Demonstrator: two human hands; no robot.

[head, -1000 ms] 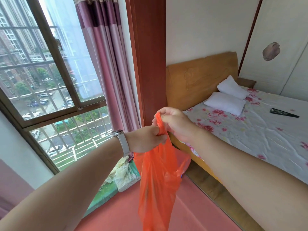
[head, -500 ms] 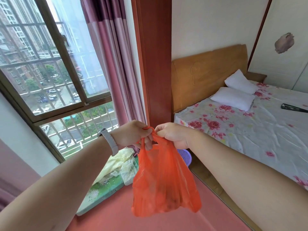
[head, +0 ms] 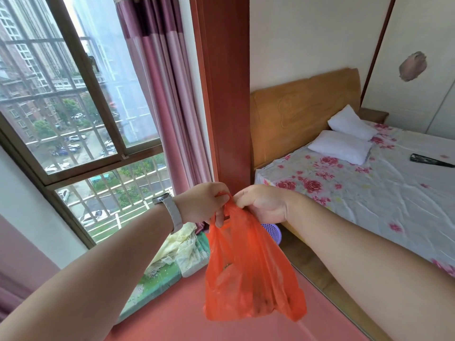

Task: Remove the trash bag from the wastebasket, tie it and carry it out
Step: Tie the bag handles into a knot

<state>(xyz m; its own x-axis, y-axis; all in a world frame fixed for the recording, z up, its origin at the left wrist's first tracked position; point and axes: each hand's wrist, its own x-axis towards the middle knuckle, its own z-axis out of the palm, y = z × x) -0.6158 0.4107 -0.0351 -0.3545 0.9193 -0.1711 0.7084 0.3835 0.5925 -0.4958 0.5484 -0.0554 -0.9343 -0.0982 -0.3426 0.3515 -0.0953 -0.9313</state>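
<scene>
An orange plastic trash bag (head: 248, 274) hangs in the air in front of me, with dark bits of waste showing through its lower part. My left hand (head: 202, 205) and my right hand (head: 263, 205) are close together at its top, each pinching one of the bag's handles. A purple mesh wastebasket (head: 273, 232) shows partly behind the bag, on the floor beside the bed; most of it is hidden by the bag and my right hand.
A bed with a flowered sheet (head: 364, 190), two white pillows and a dark object lies to the right. A wooden pillar (head: 224, 94) and a pink curtain (head: 167, 99) stand ahead, with a barred window (head: 73, 119) to the left. Crumpled cloth (head: 182, 252) lies on a green mat (head: 152, 284).
The bag hung long and stretched from both hands bunched together; now it hangs shorter and fuller, and my hands have come down and hold its handles slightly apart.
</scene>
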